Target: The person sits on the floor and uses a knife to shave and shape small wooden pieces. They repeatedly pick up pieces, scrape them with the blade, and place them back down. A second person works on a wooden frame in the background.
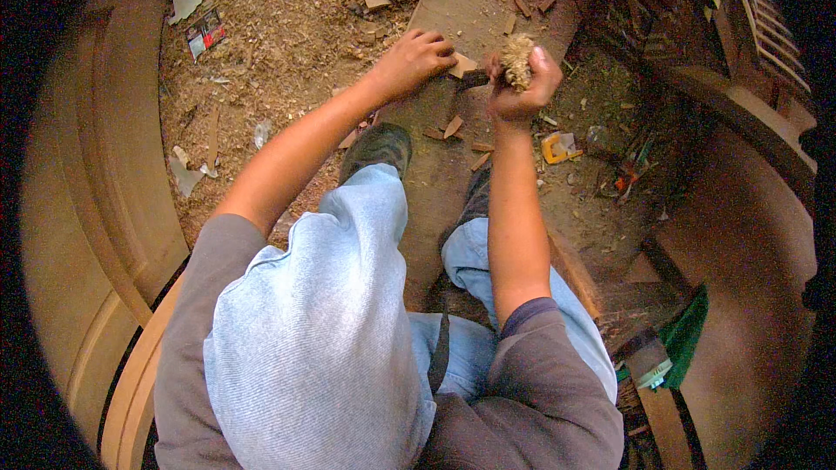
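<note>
My left hand reaches out over a wooden board on the ground, its fingers curled down onto a small pale wood piece. Beside it, my right hand is closed in a fist around a tool with a frayed, fibrous tan end that sticks up out of the grip. A short dark part shows between the two hands, next to the wood piece; whether it belongs to the tool I cannot tell. The board runs between my shoes, with several small wood offcuts on it.
Wood shavings cover the ground at the left. Carved wooden panels stand along the left side, and more woodwork along the right. A yellow package lies right of my right forearm. A green-bristled brush is at the lower right.
</note>
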Available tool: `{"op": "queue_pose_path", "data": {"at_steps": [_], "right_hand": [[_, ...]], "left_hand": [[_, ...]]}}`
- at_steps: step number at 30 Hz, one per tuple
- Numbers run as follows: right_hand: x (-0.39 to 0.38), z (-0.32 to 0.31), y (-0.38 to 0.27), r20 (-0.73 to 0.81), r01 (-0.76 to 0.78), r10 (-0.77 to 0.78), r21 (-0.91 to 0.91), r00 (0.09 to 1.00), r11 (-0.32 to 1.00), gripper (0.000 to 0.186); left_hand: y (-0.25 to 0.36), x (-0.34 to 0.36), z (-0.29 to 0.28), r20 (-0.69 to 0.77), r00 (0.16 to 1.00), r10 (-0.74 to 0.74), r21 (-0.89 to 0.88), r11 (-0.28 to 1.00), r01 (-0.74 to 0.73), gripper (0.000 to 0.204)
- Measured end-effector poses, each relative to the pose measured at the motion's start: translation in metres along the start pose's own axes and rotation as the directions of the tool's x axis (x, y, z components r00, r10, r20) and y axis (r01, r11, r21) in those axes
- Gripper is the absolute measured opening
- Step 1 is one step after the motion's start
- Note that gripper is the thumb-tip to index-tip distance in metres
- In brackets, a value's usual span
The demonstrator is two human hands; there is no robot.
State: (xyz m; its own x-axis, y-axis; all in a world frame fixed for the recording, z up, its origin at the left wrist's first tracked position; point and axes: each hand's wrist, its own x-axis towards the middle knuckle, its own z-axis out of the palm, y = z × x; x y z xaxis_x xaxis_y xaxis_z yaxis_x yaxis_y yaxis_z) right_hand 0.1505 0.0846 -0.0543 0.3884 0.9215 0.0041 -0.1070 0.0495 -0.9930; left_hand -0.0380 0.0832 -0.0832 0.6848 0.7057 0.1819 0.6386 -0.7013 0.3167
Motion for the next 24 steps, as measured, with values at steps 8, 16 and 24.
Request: {"op": "queue_pose_path", "data": {"at_steps": [8, 16, 24], "right_hand": [[0.038, -0.02, -0.003, 0.037, 0.054, -0.054, 0.0, 0.998, 0.999, 0.031], [0.048, 0.023, -0.028, 0.05, 0.159, -0.16, 0.036, 0.986, 0.987, 0.026], [0.052, 0.056, -0.066, 0.136, 0.469, -0.449, -0.21, 0.883, 0.858, 0.026]], "left_hand": [[0.002, 0.012, -0.01, 0.038, 0.998, -0.057, 0.085, 0.995, 0.054, 0.027], [0.0, 0.022, -0.007, 0.016, 0.99, -0.143, -0.03, 0.989, 0.143, 0.025], [-0.009, 0.025, -0.007, -0.022, 0.993, -0.12, -0.208, 0.972, 0.113, 0.03]]}}
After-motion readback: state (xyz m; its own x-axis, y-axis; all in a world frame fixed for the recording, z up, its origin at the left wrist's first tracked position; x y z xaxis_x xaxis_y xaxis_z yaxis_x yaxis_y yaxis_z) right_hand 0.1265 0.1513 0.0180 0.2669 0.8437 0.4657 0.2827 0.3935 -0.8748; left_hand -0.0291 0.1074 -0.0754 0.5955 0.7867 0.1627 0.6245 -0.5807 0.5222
